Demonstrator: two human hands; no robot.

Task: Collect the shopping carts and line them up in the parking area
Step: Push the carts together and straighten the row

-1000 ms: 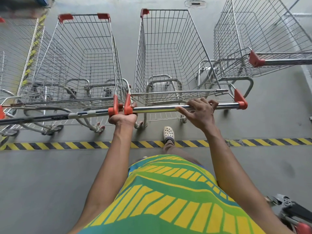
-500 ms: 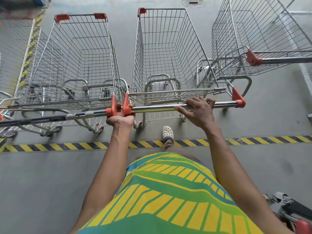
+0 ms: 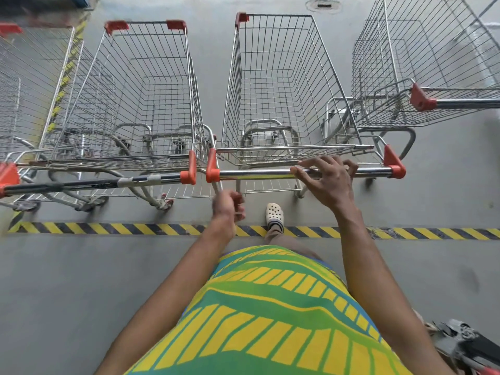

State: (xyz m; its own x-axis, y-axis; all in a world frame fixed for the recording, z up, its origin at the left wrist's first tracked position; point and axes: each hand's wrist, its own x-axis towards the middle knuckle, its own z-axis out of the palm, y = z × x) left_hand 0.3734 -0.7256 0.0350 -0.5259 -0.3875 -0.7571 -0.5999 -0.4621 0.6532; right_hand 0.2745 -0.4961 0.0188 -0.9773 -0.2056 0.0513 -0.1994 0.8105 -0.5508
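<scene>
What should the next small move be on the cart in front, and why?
Probably lift the right hand off the middle cart's handle and step back. The left hand hangs below the bar, holding nothing, and the cart sits past the striped floor line, its handle about level with the left neighbour cart's handle.

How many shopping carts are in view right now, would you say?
4: far-left cart, cut off; left-centre cart; centre cart at the right hand; far-right cart. More may be nested or out of frame.
</scene>
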